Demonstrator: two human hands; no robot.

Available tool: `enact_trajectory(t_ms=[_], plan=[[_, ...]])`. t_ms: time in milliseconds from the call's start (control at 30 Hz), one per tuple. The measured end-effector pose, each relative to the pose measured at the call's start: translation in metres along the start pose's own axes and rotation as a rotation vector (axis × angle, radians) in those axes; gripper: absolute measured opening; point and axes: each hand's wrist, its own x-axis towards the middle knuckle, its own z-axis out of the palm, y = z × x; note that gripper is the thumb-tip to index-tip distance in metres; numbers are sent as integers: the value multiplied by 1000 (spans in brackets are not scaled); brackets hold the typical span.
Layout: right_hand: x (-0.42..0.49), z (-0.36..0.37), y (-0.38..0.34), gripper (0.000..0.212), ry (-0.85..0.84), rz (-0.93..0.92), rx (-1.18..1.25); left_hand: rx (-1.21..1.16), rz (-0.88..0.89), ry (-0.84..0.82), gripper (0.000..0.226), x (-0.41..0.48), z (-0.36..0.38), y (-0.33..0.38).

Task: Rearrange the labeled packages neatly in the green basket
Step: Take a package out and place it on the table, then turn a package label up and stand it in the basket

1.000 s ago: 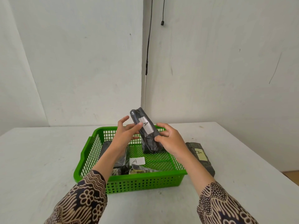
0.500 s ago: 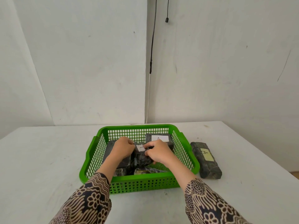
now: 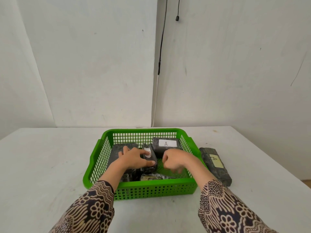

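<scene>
Two hands in the lattice-walled green basket point(image 3: 104, 163): left hand point(image 3: 134, 159) flat, fingers spread, on a crinkly black-wrapped package point(image 3: 150, 157); right hand point(image 3: 175, 159) loosely curled, empty.

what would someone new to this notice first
The bright green basket at the middle of the white table draws the eye, with dark wrapped packages inside, one at the back right showing a white label marked A. Both hands reach into it: the left hand lies flat on a package, the right hand is loosely curled. Another labeled package lies outside, right of the basket.
</scene>
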Motion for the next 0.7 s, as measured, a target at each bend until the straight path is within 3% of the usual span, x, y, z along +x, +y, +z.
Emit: enact_trajectory(t_ms=[100, 333, 500, 600, 700], plan=[[-9, 4, 6, 43, -145, -18, -152, -20, -5, 25, 59, 1, 0, 2], [-24, -5, 16, 27, -108, -149, -100, -66, -19, 45, 49, -2, 1, 5], [-43, -34, 20, 20, -102, -135, 9, -37, -18, 26, 50, -5, 2, 4], [-52, -53, 29, 20, -14, -137, 187, 7, -2, 74, 47, -4, 4, 6], [-56, -60, 36, 25, 214, -225, 485, -309, 92, 306, 31, -4, -2, 15]])
